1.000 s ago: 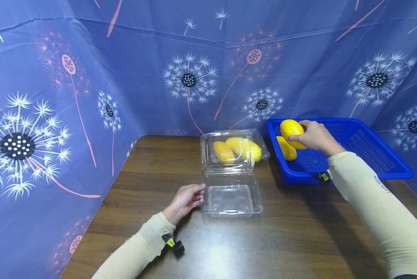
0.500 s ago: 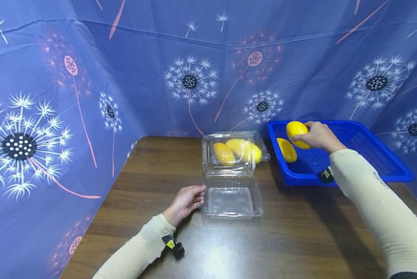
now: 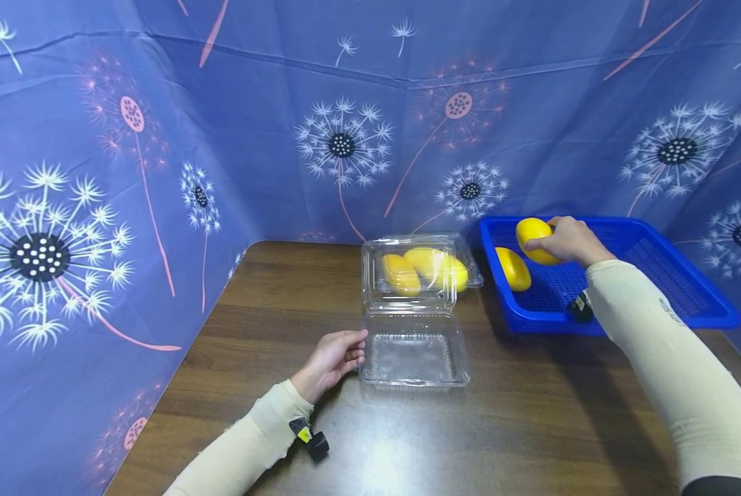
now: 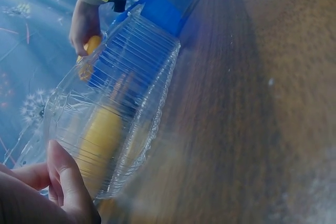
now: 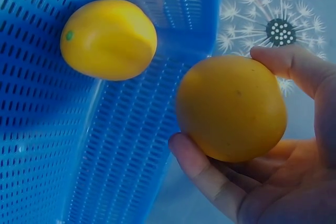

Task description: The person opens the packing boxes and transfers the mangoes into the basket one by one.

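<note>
**One hand on a box, one round a mango**

Nearest us, two pale sleeves (image 3: 240, 439) reach in over the brown table (image 3: 252, 296), and a small black device (image 3: 316, 446) sits at the left wrist. Just beyond it, we see the left hand (image 3: 329, 358) with thumb and fingertips pinching the left edge of a clear box (image 3: 412, 355). The box stands on the table, its lid (image 3: 407, 303) tipped back on the far side.

Farther out and to the right is a blue basket (image 3: 544, 324) with slotted walls. Against its left wall lies a loose mango (image 3: 513, 270); the right wrist view shows us a green spot on its end. Above the basket, near that same wall, the right hand (image 3: 569, 241) grasps a mango (image 3: 528, 233), thumb on one side and fingers on the other.

Through the lid we make out more mangoes (image 3: 401, 275) in what looks like a second clear box (image 3: 473, 277); their overlap leaves us unsure of the count. Behind everything hangs a blue cloth (image 3: 252, 138) printed with dandelions.
</note>
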A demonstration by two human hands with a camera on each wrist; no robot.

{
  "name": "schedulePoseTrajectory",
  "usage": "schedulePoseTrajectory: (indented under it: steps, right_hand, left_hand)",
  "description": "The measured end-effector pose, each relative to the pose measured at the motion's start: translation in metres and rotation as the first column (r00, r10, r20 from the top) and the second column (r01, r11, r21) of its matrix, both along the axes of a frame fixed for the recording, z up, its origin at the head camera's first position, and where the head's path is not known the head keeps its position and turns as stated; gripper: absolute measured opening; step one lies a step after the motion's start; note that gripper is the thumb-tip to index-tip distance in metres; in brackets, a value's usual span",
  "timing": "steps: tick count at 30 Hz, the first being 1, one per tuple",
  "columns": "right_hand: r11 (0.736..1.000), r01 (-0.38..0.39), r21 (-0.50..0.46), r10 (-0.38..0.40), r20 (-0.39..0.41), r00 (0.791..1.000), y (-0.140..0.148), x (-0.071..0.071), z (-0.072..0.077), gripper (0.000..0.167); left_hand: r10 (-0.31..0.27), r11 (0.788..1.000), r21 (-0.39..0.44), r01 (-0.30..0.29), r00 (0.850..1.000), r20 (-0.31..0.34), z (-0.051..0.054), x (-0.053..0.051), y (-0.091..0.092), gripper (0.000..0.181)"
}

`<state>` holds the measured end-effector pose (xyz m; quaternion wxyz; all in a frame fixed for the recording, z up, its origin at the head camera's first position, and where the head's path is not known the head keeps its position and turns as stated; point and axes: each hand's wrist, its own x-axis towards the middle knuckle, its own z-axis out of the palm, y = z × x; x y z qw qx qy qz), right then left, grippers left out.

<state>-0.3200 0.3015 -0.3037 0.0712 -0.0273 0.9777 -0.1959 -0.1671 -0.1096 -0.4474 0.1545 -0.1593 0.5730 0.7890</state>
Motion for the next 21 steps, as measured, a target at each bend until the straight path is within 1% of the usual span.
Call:
schedulePoseTrajectory:
  steps: [3, 7, 13, 17, 18, 21]
  right_hand:
    - [1.0, 0.006, 0.006, -0.006, 0.002, 1.0, 0.001, -0.003, -0.001, 0.088]
    - [1.0, 0.003, 0.014, -0.003, 0.004, 1.0, 0.004, -0.006, -0.004, 0.081]
    - [1.0, 0.005, 0.013, -0.006, 0.056, 0.998, 0.013, -0.012, -0.012, 0.071]
    - [1.0, 0.028, 0.008, -0.029, 0.077, 0.997, 0.018, -0.014, -0.017, 0.07]
    - [1.0, 0.029, 0.005, -0.03, 0.082, 0.996, 0.019, -0.015, -0.018, 0.071]
    - [1.0, 0.031, 0.004, -0.031, 0.087, 0.996, 0.02, -0.016, -0.018, 0.071]
  left_hand:
    - [-0.005, 1.0, -0.001, 0.005, 1.0, -0.003, 0.0, 0.0, 0.001, 0.011]
    - [0.003, 1.0, -0.007, -0.003, 1.0, 0.001, 0.0, 0.001, 0.002, 0.01]
    - [0.001, 1.0, -0.014, -0.001, 1.0, 0.001, 0.0, 0.002, 0.004, 0.009]
    - [-0.01, 1.0, -0.012, 0.01, 1.0, -0.009, -0.002, 0.002, 0.003, 0.009]
    - [-0.02, 1.0, -0.005, 0.019, 1.0, -0.008, -0.002, 0.002, 0.003, 0.009]
    - [-0.021, 1.0, -0.006, 0.021, 1.0, -0.012, -0.002, 0.001, 0.003, 0.01]
